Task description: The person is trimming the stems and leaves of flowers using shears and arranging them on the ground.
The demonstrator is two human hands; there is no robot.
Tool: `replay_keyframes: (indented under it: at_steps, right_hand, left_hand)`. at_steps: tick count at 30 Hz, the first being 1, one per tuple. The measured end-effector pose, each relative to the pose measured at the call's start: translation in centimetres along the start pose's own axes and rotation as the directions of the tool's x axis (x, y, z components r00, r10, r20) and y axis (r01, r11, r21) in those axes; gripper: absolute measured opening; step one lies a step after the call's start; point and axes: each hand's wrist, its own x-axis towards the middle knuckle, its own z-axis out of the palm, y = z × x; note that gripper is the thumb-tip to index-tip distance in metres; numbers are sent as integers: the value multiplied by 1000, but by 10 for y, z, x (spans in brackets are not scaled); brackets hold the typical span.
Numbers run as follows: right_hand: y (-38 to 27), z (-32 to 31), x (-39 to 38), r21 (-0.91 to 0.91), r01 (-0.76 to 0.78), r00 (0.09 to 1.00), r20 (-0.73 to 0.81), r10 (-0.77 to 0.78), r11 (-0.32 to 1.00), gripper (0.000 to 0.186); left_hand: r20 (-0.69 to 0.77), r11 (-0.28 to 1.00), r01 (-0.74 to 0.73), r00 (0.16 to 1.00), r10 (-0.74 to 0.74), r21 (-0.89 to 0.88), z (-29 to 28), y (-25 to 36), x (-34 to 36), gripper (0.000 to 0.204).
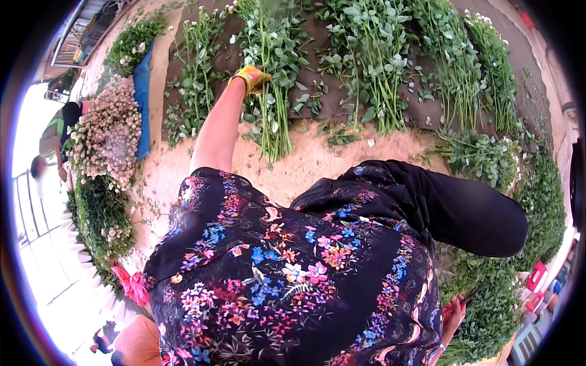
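My left hand (253, 77), in a yellow and pink glove, reaches out to a bunch of leafy flower stems (278, 116). The fingers close on the stems, partly hidden by leaves. The bunch lies on a dark cloth (317, 55), its bare stem ends pointing toward me over the cloth's edge. Low at the right, beside my body, my right hand (453, 316) is closed on a small red-handled tool (450, 309) with a dark tip. The tool's kind is too small to make out. Greenery lies just beyond it.
More leafy bunches (381, 73) lie in rows on the cloth. Pink roses (107, 131) are heaped at left by a blue sheet (142, 104). Cut greenery (488, 305) is piled at right, near my black-clad knee (488, 219). Another person (55, 134) is at far left.
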Motion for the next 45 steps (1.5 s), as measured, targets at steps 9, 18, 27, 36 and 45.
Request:
replay_keyframes:
  at_steps: [9, 18, 27, 36, 45]
  right_hand:
    - [14, -16, 6, 6, 73, 997, -30, -73, 997, 36]
    - [8, -10, -1, 13, 58, 998, -3, -58, 998, 31]
    - [6, -8, -2, -27, 15, 1000, 23, -14, 1000, 34]
    - [4, -7, -3, -26, -14, 1000, 3, 14, 1000, 35]
    - [7, -6, -5, -26, -20, 1000, -4, 20, 999, 34]
  left_hand:
    - [-118, 998, 11, 993, -3, 63, 18, -5, -2, 21]
    - [-113, 981, -113, 985, 131, 156, 17, -15, 60, 28]
    - [-116, 995, -69, 991, 60, -71, 35, -1, 32, 21]
    - [-114, 997, -66, 991, 71, 43, 36, -6, 52, 18]
    - [-41, 935, -158, 983, 180, 318, 37, 3, 30, 27]
